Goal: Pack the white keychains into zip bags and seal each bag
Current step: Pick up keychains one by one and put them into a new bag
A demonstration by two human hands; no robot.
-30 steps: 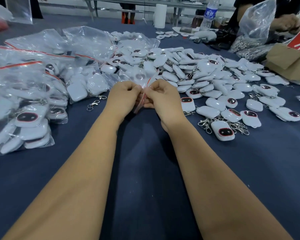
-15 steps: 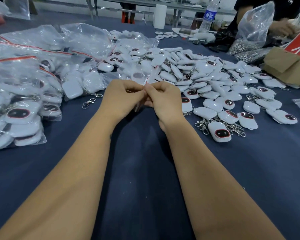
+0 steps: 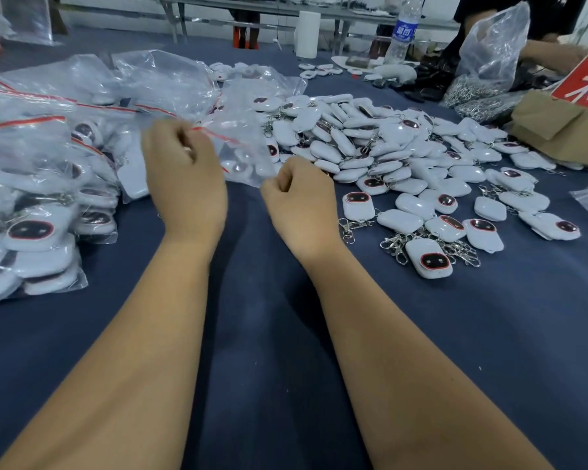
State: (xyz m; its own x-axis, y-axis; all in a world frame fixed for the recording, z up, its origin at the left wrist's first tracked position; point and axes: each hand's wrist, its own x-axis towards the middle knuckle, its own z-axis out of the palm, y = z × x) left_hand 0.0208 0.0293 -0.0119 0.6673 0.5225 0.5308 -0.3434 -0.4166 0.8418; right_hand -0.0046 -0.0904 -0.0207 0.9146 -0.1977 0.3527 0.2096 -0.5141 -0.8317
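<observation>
My left hand (image 3: 184, 171) is lifted above the table and pinches the red zip edge of a clear zip bag (image 3: 248, 154) with white keychains inside. The bag hangs to the right of that hand, its lower part near the cloth. Just right of it, my right hand (image 3: 299, 198) sits low with its fingers curled, holding nothing. A big heap of loose white keychains (image 3: 387, 144) with metal clasps spreads to the right. Several filled zip bags (image 3: 41, 198) are stacked at the left.
A dark blue cloth (image 3: 269, 334) covers the table. At the far right stand a cardboard box (image 3: 557, 130) and a water bottle (image 3: 403, 28). There another person handles a clear plastic bag (image 3: 493, 52). A white roll (image 3: 308, 33) stands at the back.
Both hands pinched the bag's zip edge together at the centre. Now they have parted: my left hand has moved up and left with the bag, and my right hand has let go.
</observation>
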